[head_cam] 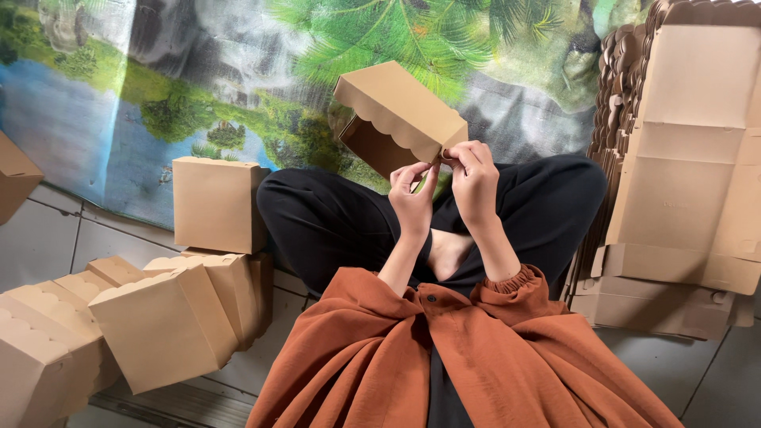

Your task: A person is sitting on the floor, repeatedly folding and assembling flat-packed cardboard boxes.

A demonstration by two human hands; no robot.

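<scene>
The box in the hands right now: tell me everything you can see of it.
The box is plain brown cardboard, folded into shape, with a scalloped edge along its lid flap. It is held up in the air, tilted, its open side facing down and left so the shadowed inside shows. Both hands grip its lower right corner: the left hand pinches from below, and the right hand presses its fingers at the corner seam. Nothing else touches it; the black-trousered legs lie beneath.

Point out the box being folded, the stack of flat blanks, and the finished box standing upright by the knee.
Scallop-edged cardboard box (408, 107): head view, on its top panel.
Stack of flat box blanks (690, 158): head view, on the front blank's middle panel.
Upright finished box (216, 204): head view, on its front face.
</scene>
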